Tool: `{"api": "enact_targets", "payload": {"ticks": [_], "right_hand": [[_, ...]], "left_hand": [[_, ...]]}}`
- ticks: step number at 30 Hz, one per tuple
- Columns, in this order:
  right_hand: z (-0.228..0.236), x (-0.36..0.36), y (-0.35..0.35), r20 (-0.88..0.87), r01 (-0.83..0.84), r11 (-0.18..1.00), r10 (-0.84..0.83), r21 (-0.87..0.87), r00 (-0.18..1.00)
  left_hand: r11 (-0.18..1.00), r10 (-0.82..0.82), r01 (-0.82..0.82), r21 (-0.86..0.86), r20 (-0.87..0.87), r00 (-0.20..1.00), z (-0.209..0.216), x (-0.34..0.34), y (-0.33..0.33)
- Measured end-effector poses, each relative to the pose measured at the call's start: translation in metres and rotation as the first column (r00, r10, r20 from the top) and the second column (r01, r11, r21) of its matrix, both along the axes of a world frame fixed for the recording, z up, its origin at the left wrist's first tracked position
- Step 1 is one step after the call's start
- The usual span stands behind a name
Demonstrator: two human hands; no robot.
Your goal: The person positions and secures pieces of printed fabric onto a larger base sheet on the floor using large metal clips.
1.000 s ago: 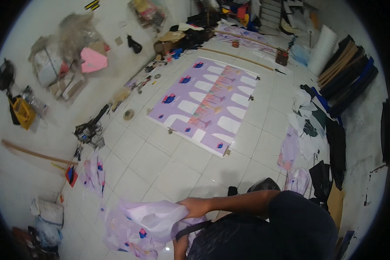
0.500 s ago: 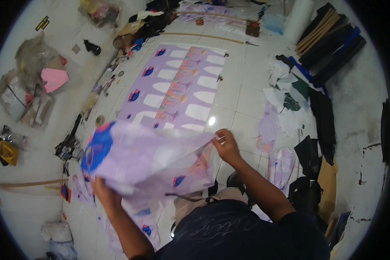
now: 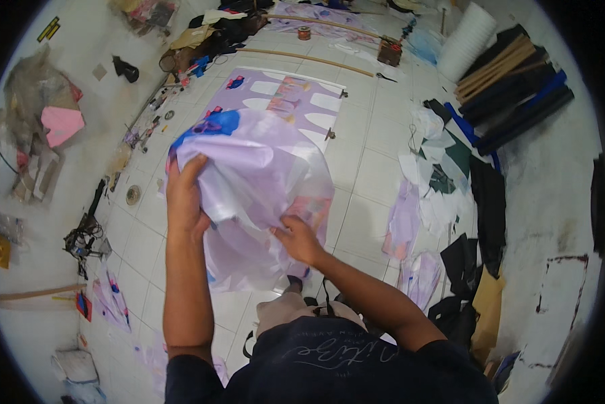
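Note:
A large lilac printed fabric sheet [image 3: 255,155] hangs bunched in front of me, with a blue motif at its upper left and an orange-pink patch at its lower right. At its left edge, my left hand [image 3: 187,198] is closed with the thumb over a fold. My right hand [image 3: 298,240] pinches the sheet near its middle, close to the orange-pink patch. Beyond the raised sheet, a flat lilac panel [image 3: 252,104] with rows of white rounded cut-out shapes lies on the tiled floor. The sheet covers the panel's near part.
Wooden strips [image 3: 302,59] lie across the far floor, near scissors [image 3: 385,77]. To the right are white and green scraps [image 3: 440,161], lilac pieces [image 3: 403,219] and black cloth [image 3: 487,209]. Dark rolls [image 3: 518,101] lean at the far right. Cables [image 3: 84,236] and clutter line the left wall.
The sheet has moved forward and bunched up, now covering more of the panel. My left hand has risen and gone forward; my right hand has come inward, nearer the left.

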State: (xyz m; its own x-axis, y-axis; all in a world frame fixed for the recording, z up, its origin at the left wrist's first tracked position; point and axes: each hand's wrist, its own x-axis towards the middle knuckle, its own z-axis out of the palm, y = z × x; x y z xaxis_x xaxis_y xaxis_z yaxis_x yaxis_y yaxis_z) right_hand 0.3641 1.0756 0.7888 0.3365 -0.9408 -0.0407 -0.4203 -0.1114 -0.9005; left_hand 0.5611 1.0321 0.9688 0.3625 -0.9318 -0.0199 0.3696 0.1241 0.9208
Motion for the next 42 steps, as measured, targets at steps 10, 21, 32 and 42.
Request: {"api": "enact_targets", "payload": {"ticks": [10, 21, 32, 42], "right_hand": [[0.094, -0.136, -0.189, 0.171, 0.387, 0.908, -0.36, -0.161, 0.917], [0.194, -0.301, -0.322, -0.434, -0.081, 0.659, -0.394, -0.748, 0.81], [0.059, -0.409, -0.516, -0.475, 0.25, 0.9, -0.406, -0.358, 0.78], [0.178, -0.419, -0.788, -0.609, 0.066, 0.887, -0.366, -0.457, 0.704]], "left_hand": [[0.982, -0.164, 0.185, 0.038, 0.662, 0.732, 0.033, 0.054, -0.165], [0.984, 0.17, 0.109, -0.142, 0.936, -0.307, 0.088, -0.046, -0.338], [0.878, 0.174, -0.406, -0.252, 0.96, -0.22, 0.132, 0.065, -0.385], [0.714, 0.104, -0.652, 0.253, 0.883, 0.457, 0.069, 0.146, -0.379]]}}
